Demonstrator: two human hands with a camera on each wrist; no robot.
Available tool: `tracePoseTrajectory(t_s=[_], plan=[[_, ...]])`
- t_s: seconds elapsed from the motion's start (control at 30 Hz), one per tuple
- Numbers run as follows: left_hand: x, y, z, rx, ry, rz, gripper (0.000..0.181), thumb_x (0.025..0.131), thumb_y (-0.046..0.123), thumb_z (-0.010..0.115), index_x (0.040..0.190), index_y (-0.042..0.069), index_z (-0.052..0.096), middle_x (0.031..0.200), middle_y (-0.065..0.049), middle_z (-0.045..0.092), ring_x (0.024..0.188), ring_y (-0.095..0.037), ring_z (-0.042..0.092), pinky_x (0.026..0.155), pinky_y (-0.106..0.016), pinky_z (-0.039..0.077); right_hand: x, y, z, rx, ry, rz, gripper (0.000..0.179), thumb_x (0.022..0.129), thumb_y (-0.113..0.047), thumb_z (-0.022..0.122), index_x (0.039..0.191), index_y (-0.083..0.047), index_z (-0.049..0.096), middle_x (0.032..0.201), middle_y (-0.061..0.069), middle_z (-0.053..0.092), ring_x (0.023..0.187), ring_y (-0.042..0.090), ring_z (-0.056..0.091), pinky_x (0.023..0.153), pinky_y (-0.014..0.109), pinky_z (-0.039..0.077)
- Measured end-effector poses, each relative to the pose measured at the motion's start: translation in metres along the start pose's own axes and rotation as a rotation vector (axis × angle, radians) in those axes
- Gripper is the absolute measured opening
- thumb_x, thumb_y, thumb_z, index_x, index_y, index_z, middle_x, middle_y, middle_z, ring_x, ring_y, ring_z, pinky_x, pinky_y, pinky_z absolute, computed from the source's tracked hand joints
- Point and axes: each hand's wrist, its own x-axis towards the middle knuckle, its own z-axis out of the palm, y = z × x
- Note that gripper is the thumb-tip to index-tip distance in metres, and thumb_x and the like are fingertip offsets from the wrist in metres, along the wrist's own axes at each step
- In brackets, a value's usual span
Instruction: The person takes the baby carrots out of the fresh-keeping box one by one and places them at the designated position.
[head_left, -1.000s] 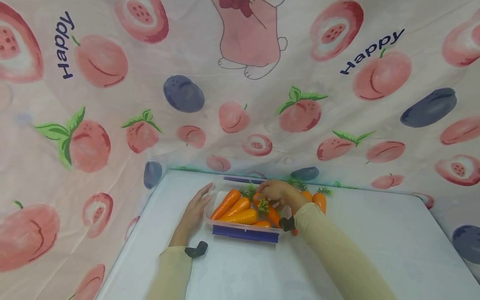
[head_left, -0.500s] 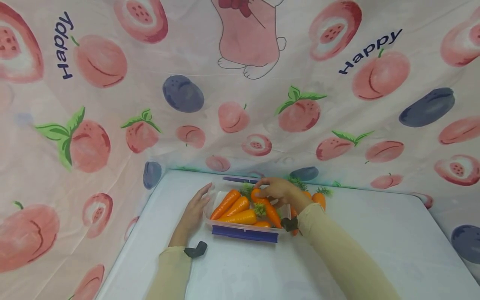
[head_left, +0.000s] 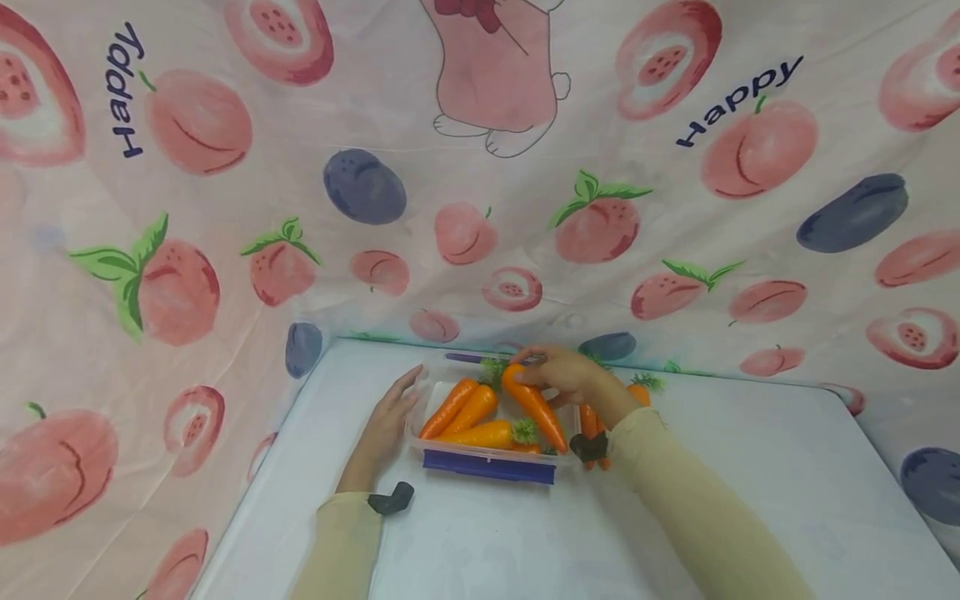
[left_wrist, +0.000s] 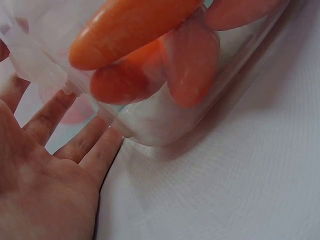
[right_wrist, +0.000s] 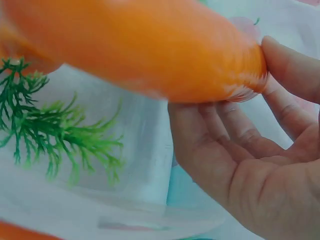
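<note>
Right grip (head_left: 564,375) pinches orange carrot (head_left: 536,408); left grip (left_wrist: 55,165), spread, touches clear box (left_wrist: 160,125).

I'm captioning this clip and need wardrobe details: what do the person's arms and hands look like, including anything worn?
The left sleeve and right sleeve are long, plain and pale yellowish beige. At the wrists are a left black piece and a right black piece, both small. The left hand and right hand wear no gloves. No cables show.
</note>
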Motion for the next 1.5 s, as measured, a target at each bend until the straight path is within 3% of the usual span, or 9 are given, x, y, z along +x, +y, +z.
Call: tracePoseTrajectory(t_s=[0.37,0.7,1.03,1.5], plan=[[0.002,-0.001,0.0,-0.073,-0.02,0.01,0.05,0.107,0.036,0.048,0.156,0.026,0.043,0.164,-0.002,0.038,0.157,-0.029,0.025,0.127,-0.059,0.016,-0.012,-0.009,-0.009,0.054,0.015,-0.052,0.04,0.099,-0.026,0.068,0.136,-0.016,0.054,0.135,0.016,0.056,0.112,0.032,0.062,0.092,0.052,0.059],[0.002,0.0,0.0,-0.05,-0.013,-0.001,0.049,0.107,0.037,0.047,0.155,0.028,0.043,0.165,-0.001,0.037,0.158,-0.029,0.022,0.127,-0.06,0.013,-0.022,-0.017,-0.015,0.126,-0.011,-0.092,0.045,0.1,-0.027,0.067,0.141,-0.017,0.051,0.142,0.017,0.052,0.116,0.033,0.062,0.097,0.057,0.056],[0.002,-0.001,0.0,-0.018,-0.007,-0.002,0.047,0.108,0.036,0.047,0.154,0.03,0.044,0.164,0.0,0.039,0.157,-0.028,0.024,0.127,-0.061,0.013,-0.036,-0.015,-0.024,0.196,0.003,-0.147,0.046,0.101,-0.024,0.066,0.143,-0.016,0.049,0.146,0.016,0.048,0.117,0.033,0.06,0.093,0.054,0.058],[0.0,0.0,0.0,-0.03,-0.009,0.036,0.049,0.107,0.033,0.048,0.155,0.021,0.044,0.163,-0.006,0.039,0.156,-0.031,0.027,0.128,-0.059,0.014,-0.058,-0.011,-0.044,0.225,0.099,-0.193,0.038,0.102,-0.022,0.063,0.137,-0.016,0.05,0.141,0.015,0.049,0.113,0.031,0.06,0.091,0.049,0.06]])
